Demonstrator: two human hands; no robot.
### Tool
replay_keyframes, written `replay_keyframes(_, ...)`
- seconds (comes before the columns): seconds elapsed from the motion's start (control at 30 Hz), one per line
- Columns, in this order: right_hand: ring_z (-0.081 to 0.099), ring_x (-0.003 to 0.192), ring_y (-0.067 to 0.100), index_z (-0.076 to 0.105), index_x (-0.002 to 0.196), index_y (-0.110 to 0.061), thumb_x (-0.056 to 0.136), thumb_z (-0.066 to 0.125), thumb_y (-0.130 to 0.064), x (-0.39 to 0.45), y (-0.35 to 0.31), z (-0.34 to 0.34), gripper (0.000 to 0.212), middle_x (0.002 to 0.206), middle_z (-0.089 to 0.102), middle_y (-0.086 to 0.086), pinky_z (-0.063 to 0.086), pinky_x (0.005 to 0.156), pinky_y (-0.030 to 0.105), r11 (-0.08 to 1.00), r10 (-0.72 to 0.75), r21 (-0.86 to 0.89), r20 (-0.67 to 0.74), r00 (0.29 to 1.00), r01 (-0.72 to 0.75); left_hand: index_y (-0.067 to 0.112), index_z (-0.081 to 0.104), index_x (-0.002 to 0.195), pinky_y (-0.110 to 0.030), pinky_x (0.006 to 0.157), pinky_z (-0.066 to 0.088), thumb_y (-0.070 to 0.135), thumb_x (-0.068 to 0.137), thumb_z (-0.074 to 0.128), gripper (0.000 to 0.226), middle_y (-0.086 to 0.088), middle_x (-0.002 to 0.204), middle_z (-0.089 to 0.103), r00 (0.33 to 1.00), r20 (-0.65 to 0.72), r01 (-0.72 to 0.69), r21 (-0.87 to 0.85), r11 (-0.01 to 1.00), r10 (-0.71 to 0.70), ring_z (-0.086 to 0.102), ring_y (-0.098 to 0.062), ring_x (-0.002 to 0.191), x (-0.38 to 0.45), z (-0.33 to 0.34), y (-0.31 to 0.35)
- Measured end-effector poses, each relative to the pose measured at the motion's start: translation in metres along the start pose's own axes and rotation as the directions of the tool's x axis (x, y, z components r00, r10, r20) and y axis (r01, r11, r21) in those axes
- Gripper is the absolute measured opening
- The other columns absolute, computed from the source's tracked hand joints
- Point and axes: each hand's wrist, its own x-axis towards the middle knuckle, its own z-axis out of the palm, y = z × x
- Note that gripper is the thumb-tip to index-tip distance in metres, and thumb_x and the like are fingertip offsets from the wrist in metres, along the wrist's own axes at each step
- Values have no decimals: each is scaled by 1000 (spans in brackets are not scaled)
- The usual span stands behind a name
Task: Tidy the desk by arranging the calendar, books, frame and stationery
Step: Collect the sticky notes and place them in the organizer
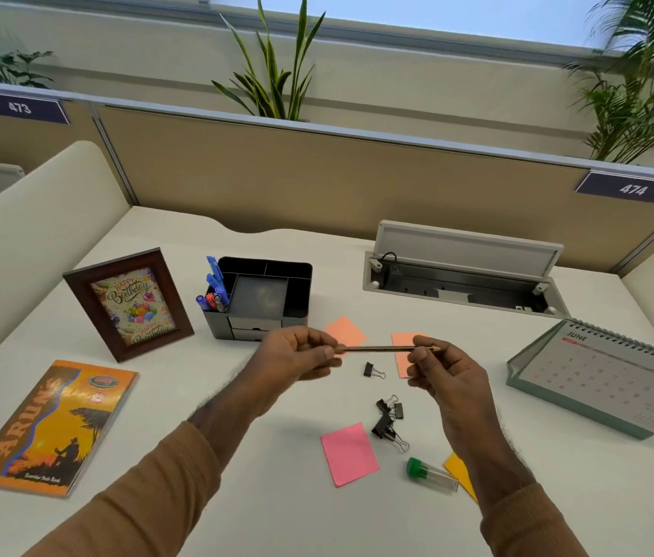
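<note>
Brown pencil (pixel 383 348) level between 2 pinching hands.

Bright, even daylight falls from the window (pixel 438 22) above the partition; shadows on the desk (pixel 181 396) are soft and faint; wide-angle distortion bows the edges, bending the partition (pixel 317 182) line; fine detail is slightly soft throughout.

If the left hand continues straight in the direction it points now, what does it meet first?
The left hand points up and to the right along the pencil. Probably it would meet the right hand, which holds the pencil's other end, though the depth is unclear.
</note>
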Motion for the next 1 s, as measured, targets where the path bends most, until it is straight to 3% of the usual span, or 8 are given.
replay_keyframes(0.1, 68, 81, 16, 75, 94, -20, 79, 66, -29, 1, 0, 1, 20, 86, 73, 3, 56, 66, 26, 1000, -7, -2, 5, 1000, 7, 19, 77, 96, -15, 76, 52, 11, 86, 69, 15, 4, 95, 76, 991, 123, 9, 349, 937, -55, 68, -2, 90, -3, 5, -9)
replay_keyframes(0.17, 71, 87, 18, 71, 100, -18, 83, 61, -30, 0, 1, 5, 24, 90, 74, 6, 57, 70, 27, 1000, 3, 1, 52, 999, -3, 21, 76, 101, -12, 79, 50, 14, 87, 69, 17, 8, 100, 75, 987, 150, -14, 428, 904, -55, 67, 1, 94, -4, 12, -10)
replay_keyframes(0.23, 70, 81, 18, 69, 110, -17, 87, 59, -28, -2, 3, 10, 27, 85, 73, 3, 58, 71, 28, 999, 24, -25, 95, 995, -21, 24, 73, 106, -14, 81, 51, 15, 88, 68, 20, 9, 103, 74, 988, 154, -67, 404, 912, 4, 67, 0, 97, -5, 20, -6)
replay_keyframes(0.37, 54, 55, 14, 66, 115, -19, 89, 65, -12, -6, 10, 23, 27, 75, 67, 3, 47, 51, 23, 991, 89, -112, 172, 981, -70, 22, 67, 117, -27, 74, 58, 16, 90, 66, 27, -2, 101, 74, 986, 161, -83, 209, 974, 50, 72, -20, 88, -7, 32, 5)
replay_keyframes(0.67, 61, 56, 17, 65, 100, -16, 88, 69, -18, -5, 11, 20, 12, 79, 75, 8, 46, 50, 23, 943, 204, -305, 213, 955, -134, 10, 74, 93, -23, 68, 58, 7, 87, 68, 9, -9, 82, 75, 989, 147, -70, 274, 959, 30, 74, -17, 80, -1, 26, 11)
replay_keyframes(0.83, 67, 71, 14, 69, 96, -16, 95, 58, -24, 4, 24, -21, 14, 91, 75, 2, 48, 64, 28, 881, 163, -443, -49, 985, -168, 2, 72, 99, -26, 72, 60, 2, 88, 66, 13, -9, 83, 74, 980, -90, -143, 308, 940, 179, 72, -14, 75, 22, -19, 47)
replay_keyframes(0.9, 69, 80, 21, 70, 97, -14, 94, 61, -22, 6, 36, -48, 12, 97, 74, 6, 49, 73, 33, 819, 88, -546, -185, 979, -177, 4, 73, 102, -30, 77, 59, 6, 88, 67, 15, -10, 84, 74, 931, -218, -187, 401, 897, 291, 72, -17, 77, 33, -46, 66)
replay_keyframes(1.0, 64, 95, 25, 69, 109, -15, 91, 64, -16, 5, 57, -86, 19, 110, 69, 6, 47, 89, 34, 601, 2, -769, -271, 963, -217, 21, 75, 97, -22, 75, 57, 17, 87, 68, 13, -1, 83, 74, 810, -353, -182, 608, 773, 468, 71, -8, 73, 48, -85, 87)
